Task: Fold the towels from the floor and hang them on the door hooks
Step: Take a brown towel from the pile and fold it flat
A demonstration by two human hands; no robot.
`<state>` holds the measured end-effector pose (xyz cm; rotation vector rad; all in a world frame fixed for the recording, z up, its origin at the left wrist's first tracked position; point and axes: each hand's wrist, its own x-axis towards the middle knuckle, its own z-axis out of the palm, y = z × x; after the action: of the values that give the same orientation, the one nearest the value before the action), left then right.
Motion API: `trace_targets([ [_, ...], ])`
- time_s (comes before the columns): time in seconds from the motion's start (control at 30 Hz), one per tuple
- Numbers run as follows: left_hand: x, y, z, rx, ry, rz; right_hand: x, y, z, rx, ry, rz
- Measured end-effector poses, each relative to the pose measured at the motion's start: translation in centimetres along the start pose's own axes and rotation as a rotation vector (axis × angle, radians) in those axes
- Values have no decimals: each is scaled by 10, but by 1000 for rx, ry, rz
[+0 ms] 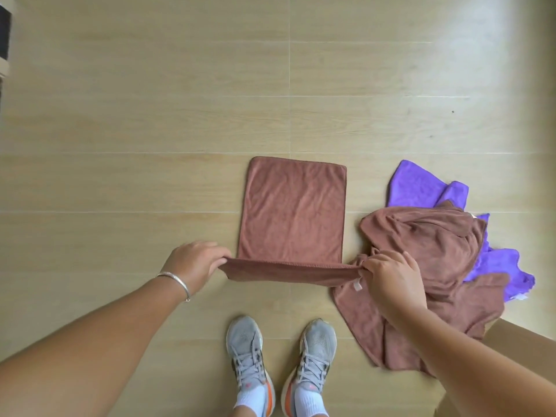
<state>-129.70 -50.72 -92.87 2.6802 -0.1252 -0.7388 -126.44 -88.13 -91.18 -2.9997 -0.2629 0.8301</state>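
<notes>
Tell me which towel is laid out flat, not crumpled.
The brown towel in the middle, both hands pinching its near corners. The other brown towel and purple towel lie crumpled to its right.

left hand (197, 263), right hand (391, 276) pinch brown towel (291, 212) corners | crumpled pile (436, 251), seemingly three towels

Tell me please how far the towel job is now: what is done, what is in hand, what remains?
Done: nothing hung; no door hooks in view. In hand: the left hand and the right hand each pinch a near corner of the flat brown towel, lifting that edge from the floor. Left: finishing this fold, then the crumpled brown towel and the purple towel beside it, then hanging.
</notes>
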Motion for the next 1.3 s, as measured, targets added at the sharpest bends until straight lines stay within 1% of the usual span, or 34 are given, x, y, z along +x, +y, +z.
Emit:
trace_targets([
  [0.1,45,-12,2,-12,36,-31,40,5,2,2,56,25],
  [0.27,123,-28,6,-13,149,-1,113,18,9,21,188,47],
  [0.47,209,-53,22,20,197,25,187,33,33,28,292,90],
  [0.63,267,-69,47,77,212,47,241,41,71,-20,289,119],
  [0.93,364,-93,95,203,256,-30,351,54,121,-72,324,168],
  [1.0,375,-95,102,185,348,1,365,51,129,-59,377,164],
  [1.07,377,-90,109,178,497,100,368,44,137,-6,450,131],
  [1.1,374,-86,113,182,536,159,365,39,140,9,473,95],
  [1.13,367,-82,120,200,532,215,360,35,144,11,479,46],
  [1.2,348,-76,142,288,406,264,344,27,156,-12,436,-75],
  [1.27,326,-77,167,360,262,209,324,19,173,-52,358,-173],
  [1.3,317,-79,178,369,223,169,316,16,183,-67,317,-201],
])
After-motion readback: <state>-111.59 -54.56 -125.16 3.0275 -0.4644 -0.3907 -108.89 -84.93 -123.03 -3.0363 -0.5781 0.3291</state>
